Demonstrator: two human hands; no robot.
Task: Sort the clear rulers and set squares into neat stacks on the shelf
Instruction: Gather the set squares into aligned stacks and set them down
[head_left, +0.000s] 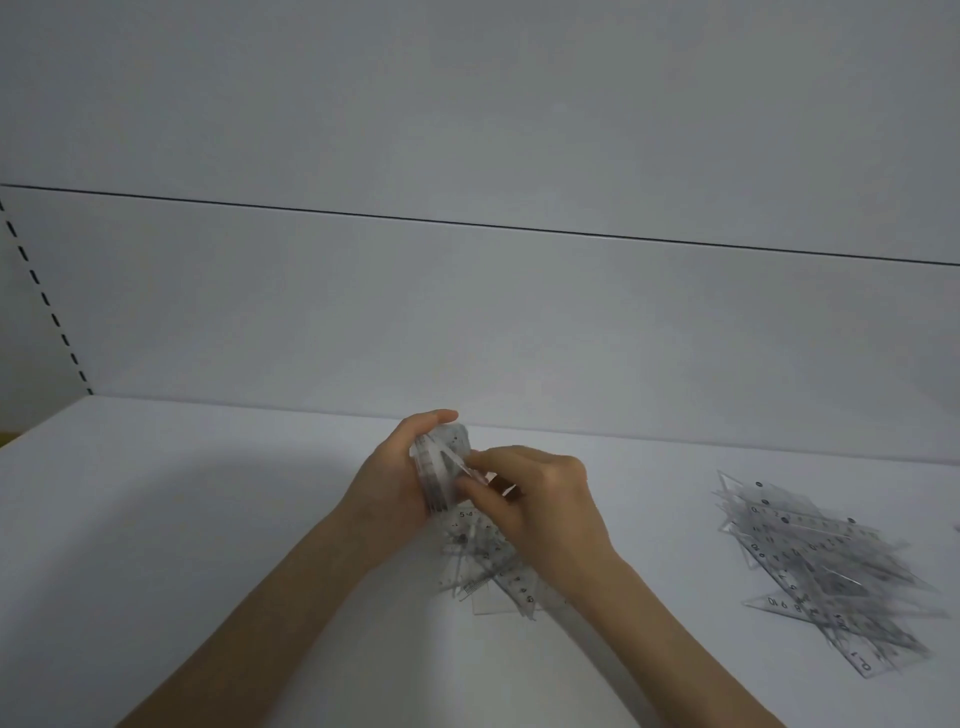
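My left hand (395, 478) grips a thick bundle of clear plastic rulers and set squares (441, 470), held upright above the white shelf (208, 519). My right hand (535, 499) pinches a single clear piece (460, 464) against the bundle's front face with thumb and fingertips. Under my hands a small loose heap of clear rulers and set squares (488, 566) lies on the shelf. A larger jumbled pile of clear rulers and set squares (826, 566) lies at the right.
The white back panel (467, 322) rises behind the shelf, with a horizontal seam across it. A slotted upright (47, 301) runs down the left edge. The shelf's left end shows at the far left.
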